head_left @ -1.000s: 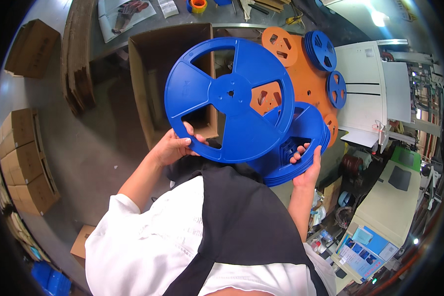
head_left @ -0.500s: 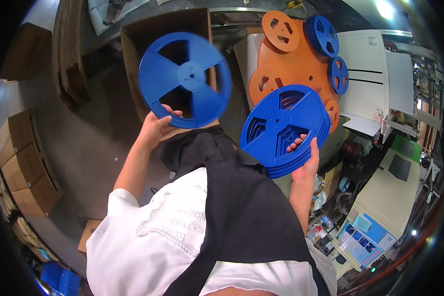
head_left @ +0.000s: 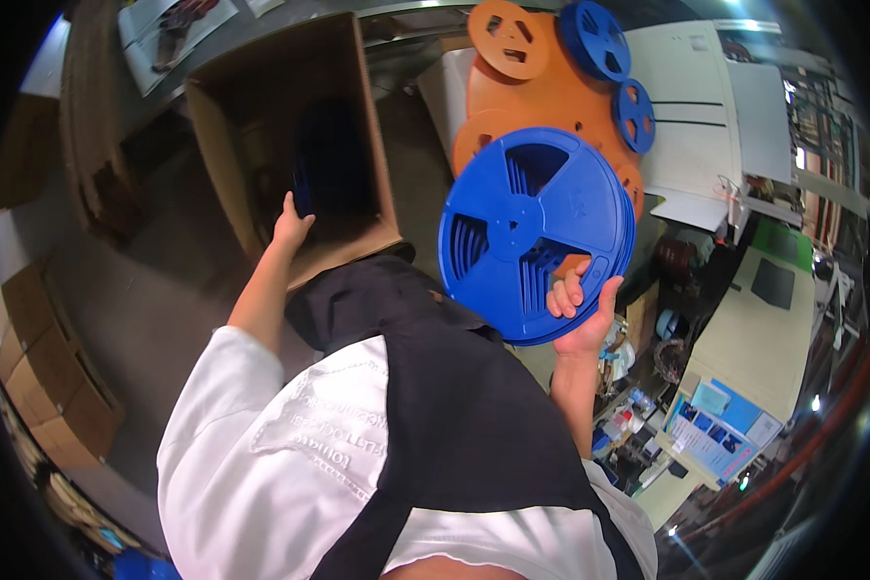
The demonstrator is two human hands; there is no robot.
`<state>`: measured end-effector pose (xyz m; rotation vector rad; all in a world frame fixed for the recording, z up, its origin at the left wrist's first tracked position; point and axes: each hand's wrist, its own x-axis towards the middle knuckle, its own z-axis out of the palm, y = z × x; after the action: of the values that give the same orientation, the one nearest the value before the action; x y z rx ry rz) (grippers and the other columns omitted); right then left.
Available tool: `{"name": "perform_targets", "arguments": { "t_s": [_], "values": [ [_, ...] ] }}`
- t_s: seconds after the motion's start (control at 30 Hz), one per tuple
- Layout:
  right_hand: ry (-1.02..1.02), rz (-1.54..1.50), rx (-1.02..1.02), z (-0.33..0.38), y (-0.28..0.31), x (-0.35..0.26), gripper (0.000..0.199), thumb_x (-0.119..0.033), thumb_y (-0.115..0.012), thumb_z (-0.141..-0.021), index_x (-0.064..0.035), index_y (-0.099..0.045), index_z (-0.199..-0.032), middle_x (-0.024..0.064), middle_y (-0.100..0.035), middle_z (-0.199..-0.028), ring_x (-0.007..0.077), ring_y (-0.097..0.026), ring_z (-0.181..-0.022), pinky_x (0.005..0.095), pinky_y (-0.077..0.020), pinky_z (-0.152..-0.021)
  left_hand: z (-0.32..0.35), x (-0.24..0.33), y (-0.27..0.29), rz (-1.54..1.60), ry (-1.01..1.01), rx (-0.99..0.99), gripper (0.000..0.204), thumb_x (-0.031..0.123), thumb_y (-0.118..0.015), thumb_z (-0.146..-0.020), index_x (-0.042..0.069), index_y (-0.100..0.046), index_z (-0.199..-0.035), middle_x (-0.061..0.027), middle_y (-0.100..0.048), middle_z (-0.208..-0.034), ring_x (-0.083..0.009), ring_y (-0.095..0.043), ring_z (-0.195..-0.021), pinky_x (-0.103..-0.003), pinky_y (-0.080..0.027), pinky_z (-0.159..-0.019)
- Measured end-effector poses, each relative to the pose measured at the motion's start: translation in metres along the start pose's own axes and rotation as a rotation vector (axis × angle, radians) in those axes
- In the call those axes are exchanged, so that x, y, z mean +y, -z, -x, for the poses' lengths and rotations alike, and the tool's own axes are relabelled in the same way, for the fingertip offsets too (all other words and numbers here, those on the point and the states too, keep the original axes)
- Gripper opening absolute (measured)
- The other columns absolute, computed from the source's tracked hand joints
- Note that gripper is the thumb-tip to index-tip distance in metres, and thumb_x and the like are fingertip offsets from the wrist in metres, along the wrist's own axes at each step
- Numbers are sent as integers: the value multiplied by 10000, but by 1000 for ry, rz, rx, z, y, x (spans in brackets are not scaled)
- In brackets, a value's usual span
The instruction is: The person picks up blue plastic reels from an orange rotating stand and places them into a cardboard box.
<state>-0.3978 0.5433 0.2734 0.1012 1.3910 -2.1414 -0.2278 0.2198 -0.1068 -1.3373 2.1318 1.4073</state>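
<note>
Head view: what seems to be in hand is the placing of a single reel into the open cardboard carton [head_left: 224, 159], with the rest of the reels kept ready on the other side. A dark blue reel [head_left: 333, 159] is seen in deep shadow inside the carton, standing roughly on edge toward its right wall. The left hand [head_left: 293, 230] is held at the near side of the carton opening, thumb and forefinger spread apart around the reel's lower edge; whether that edge is pinched or merely brushed cannot be told in the gloom. By the right hand [head_left: 585, 314], a stack of blue reels [head_left: 541, 224] is gripped at its lower right, fingers curled in at a cut-out window and thumb set outside the rim. The stack is tilted, with its front face turned up toward the camera, and is held in front of a large orange disc [head_left: 522, 101]. As judged from this, the next move calls for the carton's reel to be settled and let go cleanly, and for the front reel of the stack to be parted from those behind it, while the others are kept firmly clasped so that none is shed.
</note>
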Motion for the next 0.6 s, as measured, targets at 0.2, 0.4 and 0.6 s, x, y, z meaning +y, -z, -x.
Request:
{"name": "perform_targets", "arguments": {
  "t_s": [0.2, 0.4, 0.6],
  "values": [
    [131, -152, -180, 7, 18, -26, 575, -631, -450, -897, -64, -489, -985, -39, -337, -563, 66, -283, -419, 232, -280, -437, 51, 62, 26, -6, -409, 151, 776, 94, -632, -841, 140, -202, -1486, -194, -393, -1430, -356, -423, -1285, -402, -403, -1020],
    [164, -494, -399, 6, 24, -31, 467, -506, -502, -935, -42, -468, -966, -55, -343, -529, 32, -333, -398, 194, -292, -396, 106, 141, 52, -18, -832, 361, 783, 9, -652, -796, 149, -276, -1469, -152, -246, -1523, -331, -278, -1389, -389, -349, -1076],
    [112, -655, -473, 3, 22, -25, 443, -475, -511, -944, -36, -455, -968, -49, -358, -532, 31, -348, -391, 189, -304, -392, 144, 190, 71, -311, -1417, 432, 552, 130, -718, -736, 249, -534, -1243, -137, -348, -1476, -353, -271, -1391, -512, -246, -1128]
  ]
}}
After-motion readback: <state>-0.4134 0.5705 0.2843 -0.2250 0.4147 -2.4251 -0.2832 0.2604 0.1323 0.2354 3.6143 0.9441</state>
